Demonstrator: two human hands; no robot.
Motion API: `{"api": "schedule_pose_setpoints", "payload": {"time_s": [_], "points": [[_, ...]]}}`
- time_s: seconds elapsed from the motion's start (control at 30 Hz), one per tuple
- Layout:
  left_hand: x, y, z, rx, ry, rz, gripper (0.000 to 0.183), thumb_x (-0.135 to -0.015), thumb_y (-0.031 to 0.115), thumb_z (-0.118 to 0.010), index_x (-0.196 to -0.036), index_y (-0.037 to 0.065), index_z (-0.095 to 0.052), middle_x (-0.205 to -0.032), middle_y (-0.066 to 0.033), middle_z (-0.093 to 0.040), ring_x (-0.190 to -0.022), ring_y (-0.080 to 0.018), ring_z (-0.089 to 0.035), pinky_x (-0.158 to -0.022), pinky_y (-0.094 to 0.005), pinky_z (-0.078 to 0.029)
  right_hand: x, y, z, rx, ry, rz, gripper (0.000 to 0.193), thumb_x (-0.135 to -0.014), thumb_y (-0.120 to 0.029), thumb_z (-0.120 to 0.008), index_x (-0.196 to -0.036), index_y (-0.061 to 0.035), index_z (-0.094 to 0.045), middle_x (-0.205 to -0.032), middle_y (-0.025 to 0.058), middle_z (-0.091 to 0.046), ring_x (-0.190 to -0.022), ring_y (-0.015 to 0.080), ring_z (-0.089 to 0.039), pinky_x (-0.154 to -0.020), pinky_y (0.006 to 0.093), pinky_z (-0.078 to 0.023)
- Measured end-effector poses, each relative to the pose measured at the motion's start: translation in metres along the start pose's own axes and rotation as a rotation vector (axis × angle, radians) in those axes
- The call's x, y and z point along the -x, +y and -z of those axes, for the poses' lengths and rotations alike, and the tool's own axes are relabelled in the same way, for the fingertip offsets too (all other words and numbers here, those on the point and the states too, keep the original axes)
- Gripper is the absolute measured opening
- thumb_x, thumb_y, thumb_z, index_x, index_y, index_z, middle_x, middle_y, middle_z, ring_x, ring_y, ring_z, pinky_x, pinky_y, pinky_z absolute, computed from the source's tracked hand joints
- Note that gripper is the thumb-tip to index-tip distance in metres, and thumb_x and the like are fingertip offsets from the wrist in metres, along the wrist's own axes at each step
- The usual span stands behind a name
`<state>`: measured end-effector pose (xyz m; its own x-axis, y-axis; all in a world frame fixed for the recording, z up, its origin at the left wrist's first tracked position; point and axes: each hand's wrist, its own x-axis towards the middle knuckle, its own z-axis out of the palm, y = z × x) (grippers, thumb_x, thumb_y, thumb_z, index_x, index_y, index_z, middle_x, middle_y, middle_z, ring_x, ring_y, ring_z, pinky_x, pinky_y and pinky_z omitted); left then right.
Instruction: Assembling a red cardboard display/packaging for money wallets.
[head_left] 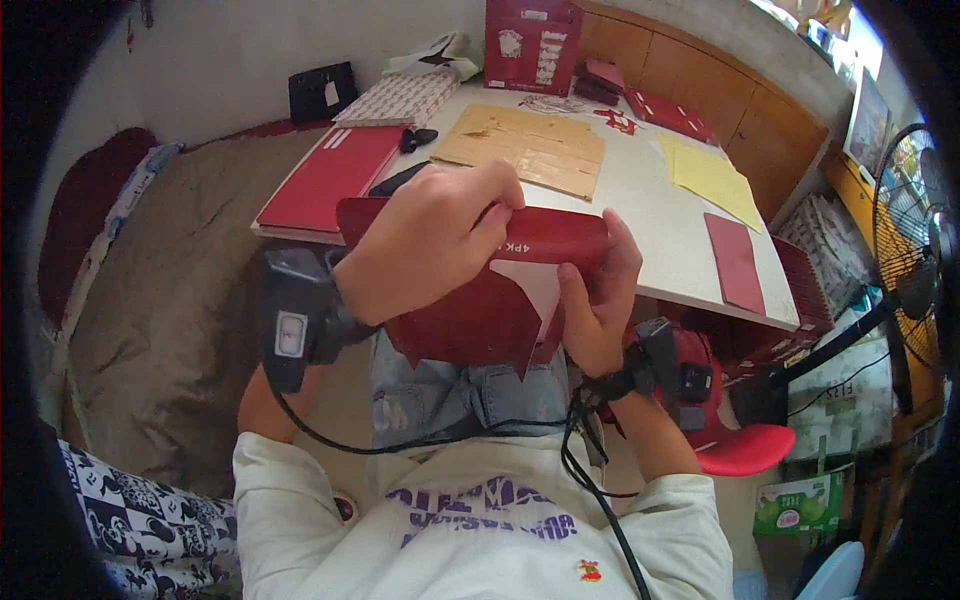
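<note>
In front of my lap, both hands hold a dark red cardboard carton (465,315). It is partly folded, with a notched lower edge and a pale inner face showing at its right. My left hand (430,240) lies across its upper left part, fingers curled in at the top edge; the fingertips are partly hidden. At the right end, my right hand (605,300) grips the card, thumb on the near face and fingers behind the top edge. Just beyond the carton, a tan cardboard sheet (525,150) lies on the white table (650,225).
Red flat cards (335,175) and a patterned stack (397,98) lie at the table's left. Yellow sheets (712,180) and a red card (734,262) are on the right. A red printed box (533,45) stands at the back. Right of the table is a black fan (910,230).
</note>
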<state>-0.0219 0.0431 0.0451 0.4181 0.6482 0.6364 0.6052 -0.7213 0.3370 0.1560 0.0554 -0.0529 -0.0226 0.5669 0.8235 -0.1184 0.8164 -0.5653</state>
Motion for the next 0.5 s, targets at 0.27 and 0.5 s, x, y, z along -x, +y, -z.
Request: {"api": "schedule_pose_setpoints", "payload": {"time_s": [0.27,0.5], "points": [[0.005,0.0,-0.01,-0.267,0.061,-0.262,0.028,-0.074,0.009,-0.07,-0.096,0.004,-0.053,-0.097,-0.013,-0.056,-0.093,-0.0321,-0.055,-0.08,-0.0399,-0.045,-0.004,0.002,-0.001,-0.097,0.071,-0.068,0.051,-0.089,0.004,-0.047,-0.137,0.0002,-0.03,-0.119,0.0144,-0.049,-0.104,0.0202,-0.051,-0.093,0.0324,-0.041],[0.01,-0.011,0.001,-0.156,-0.117,-0.173,0.038,-0.071,0.017,-0.075,-0.101,0.003,-0.055,-0.096,-0.0145,-0.059,-0.092,-0.0325,-0.058,-0.081,-0.0393,-0.046,-0.013,0.004,0.008,0.222,-0.063,0.143,0.034,-0.084,0.004,-0.056,-0.117,-0.0019,-0.052,-0.094,0.0132,-0.053,-0.08,0.0208,-0.055,-0.07,0.0301,-0.046]]}}
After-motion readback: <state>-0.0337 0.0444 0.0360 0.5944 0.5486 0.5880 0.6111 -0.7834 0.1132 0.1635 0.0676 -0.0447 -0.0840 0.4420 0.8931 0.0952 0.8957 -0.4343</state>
